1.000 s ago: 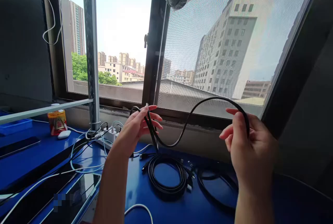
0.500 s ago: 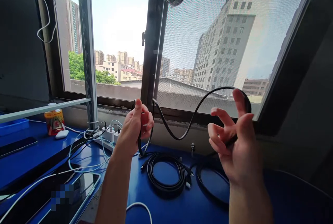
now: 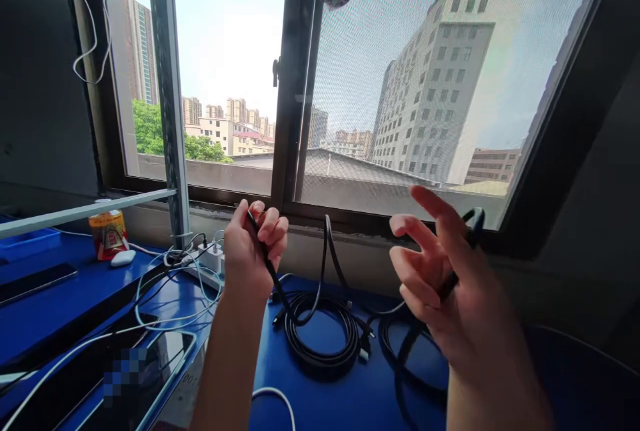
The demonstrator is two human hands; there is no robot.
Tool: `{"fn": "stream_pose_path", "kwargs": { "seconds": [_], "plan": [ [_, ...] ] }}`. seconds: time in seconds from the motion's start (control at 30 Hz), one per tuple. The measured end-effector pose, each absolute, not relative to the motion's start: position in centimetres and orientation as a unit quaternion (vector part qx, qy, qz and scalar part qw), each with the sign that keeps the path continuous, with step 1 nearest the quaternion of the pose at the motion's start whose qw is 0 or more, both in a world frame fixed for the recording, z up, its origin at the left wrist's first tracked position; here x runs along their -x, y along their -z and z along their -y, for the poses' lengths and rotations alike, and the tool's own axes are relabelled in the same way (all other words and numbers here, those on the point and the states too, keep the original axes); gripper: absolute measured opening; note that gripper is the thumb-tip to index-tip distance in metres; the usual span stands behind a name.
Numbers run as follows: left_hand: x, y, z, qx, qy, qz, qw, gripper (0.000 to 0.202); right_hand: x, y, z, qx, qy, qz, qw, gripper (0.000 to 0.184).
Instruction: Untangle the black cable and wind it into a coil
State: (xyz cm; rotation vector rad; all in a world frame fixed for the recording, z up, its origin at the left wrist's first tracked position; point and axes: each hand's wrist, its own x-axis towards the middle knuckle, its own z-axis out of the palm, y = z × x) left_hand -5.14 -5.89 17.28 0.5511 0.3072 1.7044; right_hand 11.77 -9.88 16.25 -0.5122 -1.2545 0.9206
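A black cable [image 3: 327, 247] is held above the blue table [image 3: 280, 364], in front of the window frame [image 3: 293, 84]. The left hand [image 3: 253, 251] is closed in a fist around one stretch of it, just left of the frame's upright and lower. From the fist the cable drops, curves back up to a narrow loop below the frame's sill, and runs down again toward the right hand [image 3: 445, 284]. That hand, well right of the upright, is seen with its fingers spread; the cable is pinched between thumb and palm side, and its end sticks up past the fingers.

On the table below the upright a flat black coiled cable [image 3: 320, 344] is laid in a round ring, smooth and rubbery, with small plugs at its edge. A second black coil [image 3: 400, 364] lies just right of it, partly hidden by the right hand.

Left of the upright, a white power strip [image 3: 207, 264] with white chargers is seen, thin white leads trailing from it. Further left stand a yellow and red can [image 3: 107, 231], its label too small to be read, and a white oval mouse [image 3: 123, 257]. A glossy dark tablet [image 3: 150, 364] lies at the near left.
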Motion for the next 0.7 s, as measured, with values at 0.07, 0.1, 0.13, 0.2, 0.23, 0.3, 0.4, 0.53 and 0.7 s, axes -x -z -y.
{"fn": "stream_pose_path", "kwargs": {
  "seconds": [0.07,0.1,0.13,0.2,0.23,0.3,0.4,0.53,0.7],
  "plan": [
    [5.1,-17.3,5.9,-0.231,-0.725,-0.125,0.637,0.049,-11.4,-15.8,9.5,0.313,-0.386,0.575,0.649,0.038],
    [5.0,-17.4,5.9,-0.234,-0.718,-0.121,0.645,0.049,-11.1,-15.6,9.2,0.362,-0.372,0.579,0.628,0.04],
    [4.9,-17.4,5.9,-0.24,-0.709,-0.118,0.652,0.049,-10.9,-15.4,9.0,0.41,-0.361,0.581,0.603,0.043],
    [4.7,-17.5,6.1,-0.26,-0.689,-0.114,0.667,0.05,-10.4,-15.1,8.6,0.478,-0.358,0.585,0.549,0.049],
    [4.6,-17.5,6.1,-0.271,-0.678,-0.111,0.674,0.051,-10.2,-15.0,8.4,0.493,-0.369,0.589,0.523,0.051],
    [4.3,-17.4,6.2,-0.293,-0.657,-0.105,0.686,0.053,-9.8,-15.0,8.3,0.487,-0.414,0.604,0.475,0.053],
    [3.8,-17.3,6.2,-0.323,-0.631,-0.097,0.699,0.057,-9.3,-15.1,8.1,0.451,-0.482,0.622,0.422,0.054],
    [3.5,-17.1,6.1,-0.362,-0.596,-0.074,0.713,0.061,-8.5,-14.8,7.3,0.422,-0.52,0.646,0.366,0.049],
    [3.8,-17.1,6.5,-0.404,-0.575,-0.03,0.711,0.063,-6.9,-13.5,5.7,0.377,-0.567,0.665,0.306,0.04]
  ]
}}
